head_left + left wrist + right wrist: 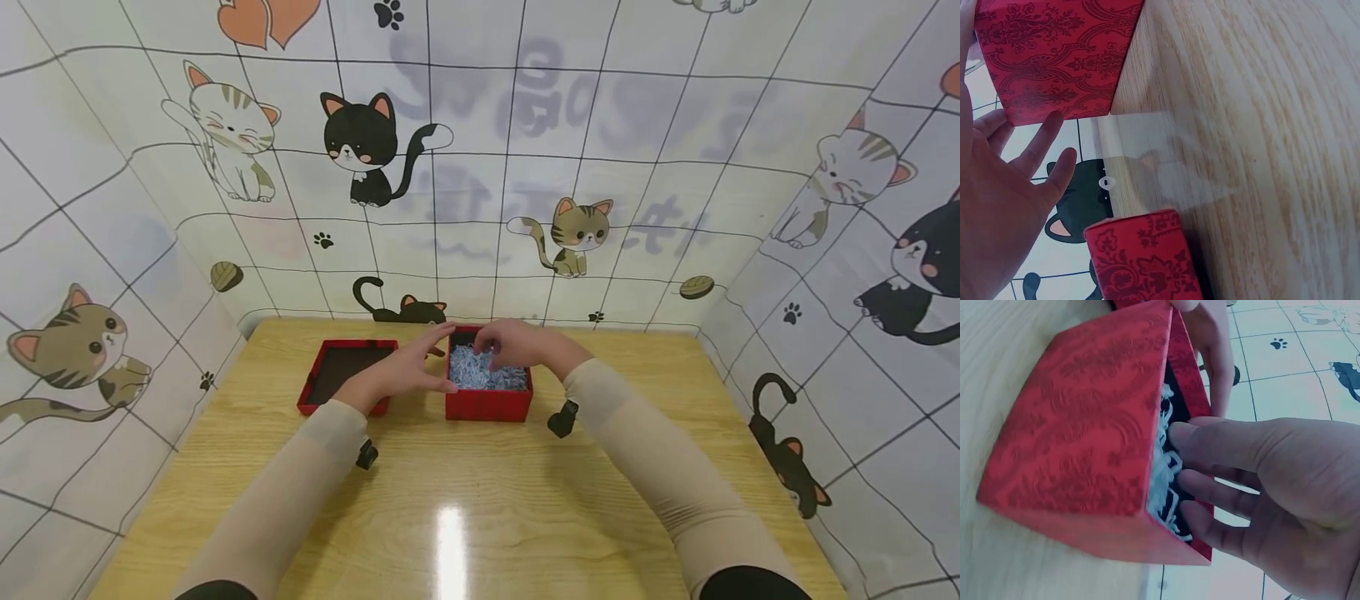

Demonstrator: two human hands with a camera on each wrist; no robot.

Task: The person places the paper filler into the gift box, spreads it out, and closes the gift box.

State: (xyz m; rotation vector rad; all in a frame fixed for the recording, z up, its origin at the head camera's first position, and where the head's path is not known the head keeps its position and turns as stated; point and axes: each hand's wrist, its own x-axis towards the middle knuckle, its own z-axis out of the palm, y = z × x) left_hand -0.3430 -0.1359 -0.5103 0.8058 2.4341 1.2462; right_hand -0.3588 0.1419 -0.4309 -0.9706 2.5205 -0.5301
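Note:
A red patterned box (489, 406), without a lid on it, stands on the table and holds pale blue shredded paper (468, 367). My left hand (401, 368) is at the box's left side, its fingers spread and its thumb near the front corner. In the left wrist view the fingers (1041, 140) look mostly straight beside the patterned wall. My right hand (517, 343) reaches over the rim from the right, fingers bent down at the shredded paper. In the right wrist view the thumb (1210, 440) and fingers stand apart inside the box; I see nothing pinched between them.
A red lid (306, 407) with a dark inside lies upturned on the table, left of the box and partly behind my left wrist. The wooden table (480, 483) meets a cat-patterned tiled cloth (480, 192) at the back and sides.

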